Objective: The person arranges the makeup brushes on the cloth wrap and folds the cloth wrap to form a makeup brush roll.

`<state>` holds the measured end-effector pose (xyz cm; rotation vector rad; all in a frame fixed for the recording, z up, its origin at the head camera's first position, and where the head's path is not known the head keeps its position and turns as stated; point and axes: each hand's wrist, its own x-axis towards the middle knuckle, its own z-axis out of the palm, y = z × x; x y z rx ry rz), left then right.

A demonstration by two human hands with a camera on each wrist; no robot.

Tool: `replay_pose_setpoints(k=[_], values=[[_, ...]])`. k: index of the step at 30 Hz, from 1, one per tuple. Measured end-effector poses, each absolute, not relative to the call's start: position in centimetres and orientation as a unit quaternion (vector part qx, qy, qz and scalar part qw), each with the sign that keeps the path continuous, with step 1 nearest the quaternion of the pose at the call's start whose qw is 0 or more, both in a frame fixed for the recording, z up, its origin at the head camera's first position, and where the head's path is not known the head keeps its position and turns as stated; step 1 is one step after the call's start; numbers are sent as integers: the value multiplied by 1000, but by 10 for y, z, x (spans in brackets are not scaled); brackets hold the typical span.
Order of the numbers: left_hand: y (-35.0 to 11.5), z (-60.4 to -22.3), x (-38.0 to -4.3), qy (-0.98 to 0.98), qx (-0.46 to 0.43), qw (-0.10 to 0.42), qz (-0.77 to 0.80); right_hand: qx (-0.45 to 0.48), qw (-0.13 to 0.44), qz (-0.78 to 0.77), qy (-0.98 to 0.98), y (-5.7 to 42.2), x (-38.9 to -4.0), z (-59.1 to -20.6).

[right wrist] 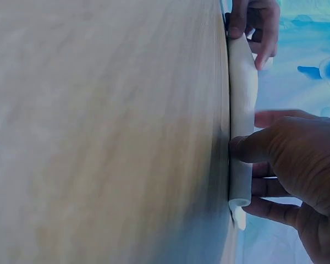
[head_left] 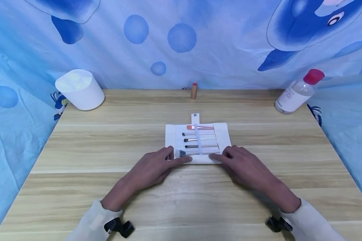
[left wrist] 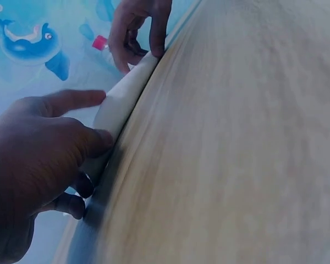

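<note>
A white fabric brush roll (head_left: 170, 134) lies unfolded on the wooden table, its snap tab pointing away from me. Several makeup brushes sit side by side in it under a pale strap, among them a pink one (head_left: 203, 127) at the far side and a larger pale-handled brush (head_left: 199, 152) nearest me. My left hand (head_left: 157, 167) pinches the near left corner of the roll. At the near right corner my right hand (head_left: 244, 165) does the same. Seen from the right wrist, the near edge (right wrist: 243, 88) is curled into a tube, with thumb in front and fingers behind.
A white cylindrical roll (head_left: 88, 92) stands at the back left. Near the back edge is a small brown tube (head_left: 194, 91). A clear bottle with a red cap (head_left: 294, 95) stands back right. Blue dolphin-print sheeting (head_left: 223, 43) hangs behind the table (head_left: 108, 134).
</note>
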<state>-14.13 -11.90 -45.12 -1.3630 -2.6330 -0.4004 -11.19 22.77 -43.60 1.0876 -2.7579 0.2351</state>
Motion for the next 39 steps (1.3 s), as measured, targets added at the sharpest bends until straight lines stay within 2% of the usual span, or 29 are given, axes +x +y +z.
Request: replay_pose_setpoints(k=[18,23,29,35,39], values=[[-116,-451,-139,-888,-416,48,-189,425,94,21,-900,224,-120,-434],[-117,-453,-140,-882,-391,56,-256,435,66,59,-896,226,-123,-429],[-118,-455,-142,-876,-364,52,-311,384,21,132,-914,227,-124,-428],[-115,-456,-148,-868,-289,-3,-404,355,69,173,-916,227,-122,-432],[-114,-457,-150,-868,-278,10,-411,337,77,169,-923,223,-120,-433]])
